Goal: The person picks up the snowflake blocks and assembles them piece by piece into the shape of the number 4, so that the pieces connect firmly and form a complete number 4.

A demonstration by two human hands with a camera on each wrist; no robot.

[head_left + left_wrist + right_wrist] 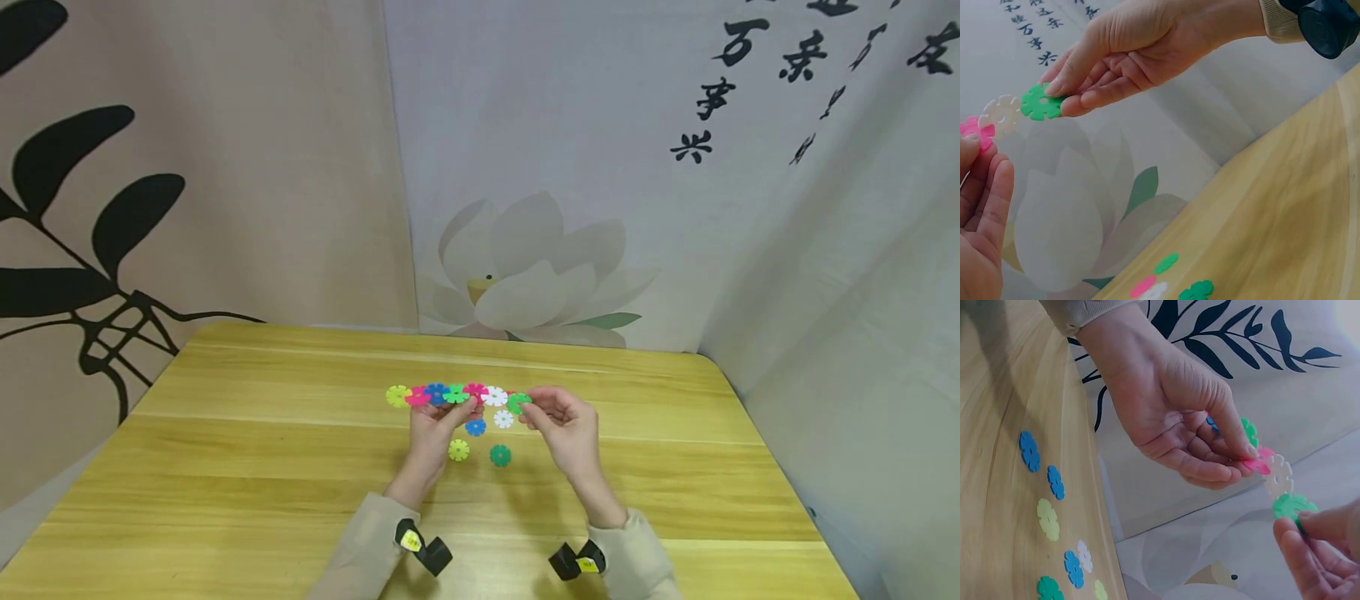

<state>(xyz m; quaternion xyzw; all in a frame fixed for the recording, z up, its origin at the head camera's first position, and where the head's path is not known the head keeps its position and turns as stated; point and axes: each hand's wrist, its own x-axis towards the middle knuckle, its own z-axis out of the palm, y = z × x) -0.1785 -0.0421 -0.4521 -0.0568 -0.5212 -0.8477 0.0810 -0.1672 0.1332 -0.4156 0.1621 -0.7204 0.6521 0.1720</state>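
A chain of flower-shaped plastic discs is held up in the air between both hands. In the head view it runs from a yellow disc [398, 396] through pink, blue [436, 394], green, pink and white [494, 396] to a green disc [518, 403] at the right. My left hand [435, 437] pinches the chain at its second pink disc [1259, 461], thumb in front. With thumb and fingertips, my right hand [564, 429] grips the green end disc [1042, 102], which meets the white disc [1001, 117].
Loose discs lie on the wooden table [300, 483] below the hands: a blue one [476, 427], a white one [503, 419], a yellow one [458, 450] and a dark green one [500, 455]. A printed curtain [540, 125] stands behind the table's far edge.
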